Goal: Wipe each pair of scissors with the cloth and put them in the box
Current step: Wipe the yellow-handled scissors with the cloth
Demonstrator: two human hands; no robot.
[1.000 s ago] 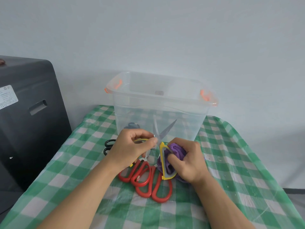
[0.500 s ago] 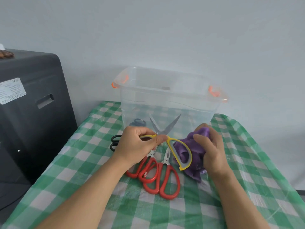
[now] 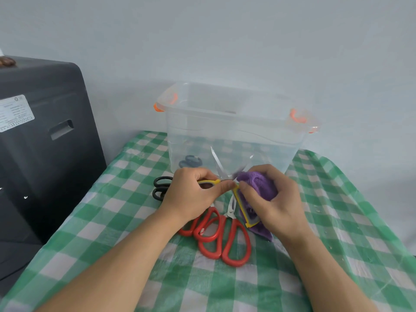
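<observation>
Left hand (image 3: 191, 194) pinches the yellow scissors (image 3: 225, 179), blades splayed; right hand (image 3: 272, 199) grips the cloth (image 3: 258, 183) against their other handle. Wiping is under way, I judge; next, drop them into the box (image 3: 234, 131). Red scissors (image 3: 225, 239) wait below, black scissors (image 3: 161, 188) left.

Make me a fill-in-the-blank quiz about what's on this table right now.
1. The left hand grips scissors with ___ handles.
2. The right hand holds a ___ cloth.
3. The two pairs of scissors lying nearest the person have ___ handles.
4. The clear box has ___ clips.
Missing words: yellow, purple, red, orange.
</observation>
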